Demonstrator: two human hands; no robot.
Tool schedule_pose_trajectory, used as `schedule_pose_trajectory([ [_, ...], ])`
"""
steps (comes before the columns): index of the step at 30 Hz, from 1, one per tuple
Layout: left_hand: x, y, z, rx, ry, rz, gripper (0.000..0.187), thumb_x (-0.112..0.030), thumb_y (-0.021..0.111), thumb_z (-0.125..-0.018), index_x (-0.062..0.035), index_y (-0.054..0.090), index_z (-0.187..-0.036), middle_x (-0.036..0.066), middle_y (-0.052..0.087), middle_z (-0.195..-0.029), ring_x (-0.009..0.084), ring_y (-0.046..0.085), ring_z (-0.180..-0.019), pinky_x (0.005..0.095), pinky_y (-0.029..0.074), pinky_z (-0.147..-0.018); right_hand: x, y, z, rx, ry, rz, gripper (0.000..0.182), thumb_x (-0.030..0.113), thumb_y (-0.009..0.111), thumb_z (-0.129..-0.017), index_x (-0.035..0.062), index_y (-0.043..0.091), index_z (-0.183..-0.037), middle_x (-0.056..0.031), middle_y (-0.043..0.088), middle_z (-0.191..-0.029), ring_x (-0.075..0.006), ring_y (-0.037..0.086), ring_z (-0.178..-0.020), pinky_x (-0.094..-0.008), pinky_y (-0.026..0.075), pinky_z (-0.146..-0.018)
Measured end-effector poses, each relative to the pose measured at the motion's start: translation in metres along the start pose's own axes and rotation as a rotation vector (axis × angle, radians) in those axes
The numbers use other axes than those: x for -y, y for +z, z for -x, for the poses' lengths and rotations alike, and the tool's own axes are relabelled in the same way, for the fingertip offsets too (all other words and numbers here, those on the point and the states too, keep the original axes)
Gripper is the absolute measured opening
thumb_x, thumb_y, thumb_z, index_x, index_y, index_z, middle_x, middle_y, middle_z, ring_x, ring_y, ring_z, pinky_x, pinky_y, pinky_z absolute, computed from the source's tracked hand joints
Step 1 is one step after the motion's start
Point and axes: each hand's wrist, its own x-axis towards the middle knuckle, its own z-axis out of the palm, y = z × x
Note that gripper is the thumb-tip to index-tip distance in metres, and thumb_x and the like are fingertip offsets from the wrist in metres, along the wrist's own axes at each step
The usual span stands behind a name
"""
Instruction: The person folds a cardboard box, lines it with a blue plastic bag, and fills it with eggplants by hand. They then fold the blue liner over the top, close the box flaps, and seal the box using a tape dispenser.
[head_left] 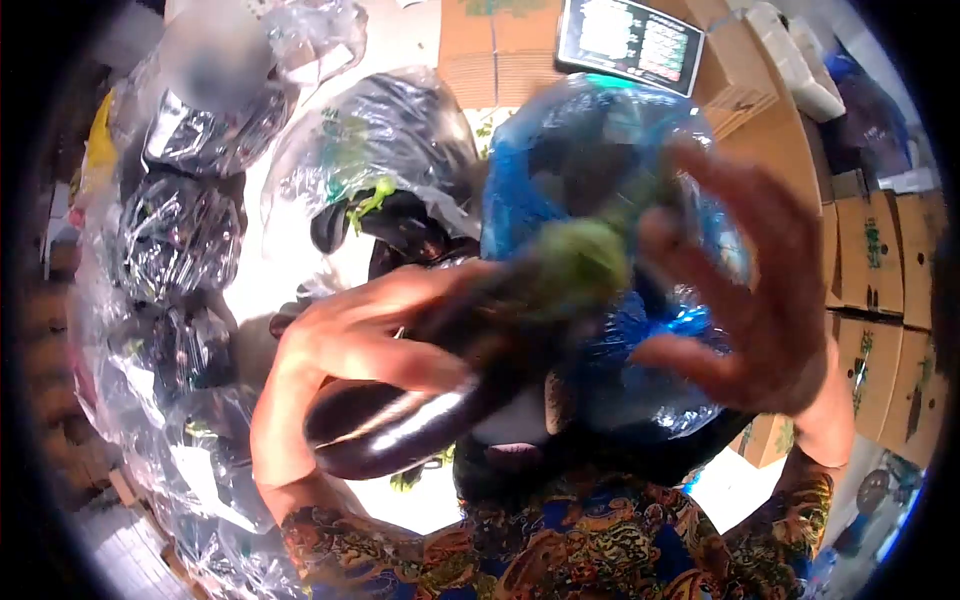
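My left hand point(365, 325) is wrapped over a long dark eggplant point(400, 435) whose glossy lower end sticks out below my fingers. The green cap point(585, 260) at the upper right of what I hold is smeared by motion. Close to that cap, my right hand point(755, 285) hovers with fingers apart and blurred, in front of a blue plastic bag point(520, 205) with dark contents. More eggplants point(400, 220) with a green stem lie beyond my left hand, at the mouth of a clear bag point(370, 120).
Several clear bags of eggplants point(180, 240) line the left side. A dark panel with printed labels point(630, 45) rests on a cardboard box point(500, 50) at the back. Printed cartons point(870, 250) are stacked on the right. A patterned garment point(560, 540) shows at the bottom.
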Motion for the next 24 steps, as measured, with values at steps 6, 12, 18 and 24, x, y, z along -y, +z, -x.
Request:
schedule_pose_trajectory([
  [6,-0.053,0.040,-0.105,0.559,-0.016,-0.095,0.048,-0.031,0.067,-0.084,-0.0031,0.057,-0.122,0.018,0.062,-0.114,0.0275,0.060,-0.105,0.0369,0.047,-0.091,0.022,-0.017,0.039,0.495,0.258,-0.191,0.054,0.027,0.076,-0.071,0.0021,0.058,-0.115,-0.0149,0.062,-0.109,-0.0293,0.062,-0.096,-0.0356,0.050,-0.080],
  [12,-0.012,-0.009,-0.151,-0.702,0.481,-0.344,0.072,-0.041,0.069,-0.082,0.0002,0.042,-0.134,0.017,0.055,-0.125,0.0223,0.054,-0.113,0.0327,0.045,-0.092,0.017,-0.024,0.113,0.490,0.756,-0.574,0.063,0.034,0.084,-0.059,-0.0007,0.060,-0.106,-0.0161,0.065,-0.083,-0.0297,0.066,-0.078,-0.0363,0.051,-0.071],
  [18,0.038,0.002,-0.181,-0.066,0.121,0.312,0.070,-0.055,0.058,-0.088,0.0000,0.047,-0.129,0.012,0.064,-0.108,0.0202,0.064,-0.082,0.0287,0.052,-0.076,0.010,-0.017,0.151,0.455,1.088,-0.649,0.058,0.031,0.087,-0.057,0.0005,0.061,-0.099,-0.0144,0.065,-0.079,-0.0277,0.065,-0.076,-0.0359,0.050,-0.070],
  [24,-0.006,0.021,-0.205,-0.036,0.273,0.378,0.082,-0.064,0.043,-0.091,0.0013,0.037,-0.140,0.013,0.046,-0.139,0.0217,0.044,-0.125,0.0346,0.037,-0.104,0.004,-0.012,0.141,0.507,0.916,-0.492,0.058,0.035,0.086,-0.058,0.0010,0.061,-0.098,-0.0147,0.064,-0.079,-0.0307,0.065,-0.074,-0.0382,0.051,-0.071],
])
